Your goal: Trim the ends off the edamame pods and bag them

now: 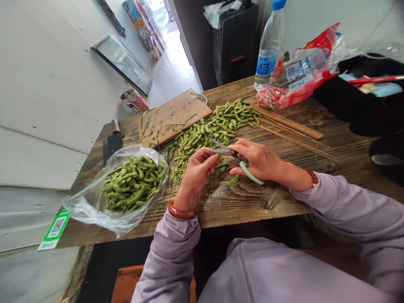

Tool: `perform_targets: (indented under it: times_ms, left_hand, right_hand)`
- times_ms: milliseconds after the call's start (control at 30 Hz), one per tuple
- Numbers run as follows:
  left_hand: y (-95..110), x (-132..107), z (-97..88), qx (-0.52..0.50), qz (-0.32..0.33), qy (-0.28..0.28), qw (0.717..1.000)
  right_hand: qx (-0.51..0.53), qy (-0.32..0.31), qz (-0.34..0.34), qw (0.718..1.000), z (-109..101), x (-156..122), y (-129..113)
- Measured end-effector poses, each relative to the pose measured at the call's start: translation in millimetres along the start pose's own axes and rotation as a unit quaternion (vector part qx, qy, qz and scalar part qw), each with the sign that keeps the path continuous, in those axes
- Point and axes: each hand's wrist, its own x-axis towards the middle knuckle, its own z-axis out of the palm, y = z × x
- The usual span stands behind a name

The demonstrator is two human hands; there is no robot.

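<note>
free: bare table (252, 202) front edge | blocked: bean pile (211, 126), bag (88, 206), skewers (290, 126)

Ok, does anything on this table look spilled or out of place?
Nothing damaged. The filled plastic bag sits at the table's near left corner, its plastic seeming to hang just past the edge. Green scraps litter the cutting board, and one loose pod lies apart below the scissors.
</note>
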Motion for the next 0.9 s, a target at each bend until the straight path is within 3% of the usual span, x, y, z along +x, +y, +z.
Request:
perform_targets:
  times_ms: [433, 733, 833, 900]
  left_hand:
    - [-1.8, 0.6, -3.5, 0.013, 0.014, -0.023, 1.000]
    - [4.2, 1.6, -0.6, -0.061, 0.012, -0.003, 0.998]
    - [5.7, 3.4, -3.5, -0.079, 0.011, 0.021, 0.997]
    - [8.0, 5.3, -7.5, -0.091, 0.018, 0.065, 0.994]
  right_hand:
    - [-0.019, -0.011, -0.002, 1.000, -1.7, 0.0, -2.0]
    - [-0.063, -0.052, 0.035, 0.996, -6.4, -1.3, -4.9]
    - [-0.063, -0.038, 0.044, 0.996, -6.5, -2.2, -3.7]
    - [-0.059, -0.024, 0.049, 0.997, -6.5, -2.7, -2.8]
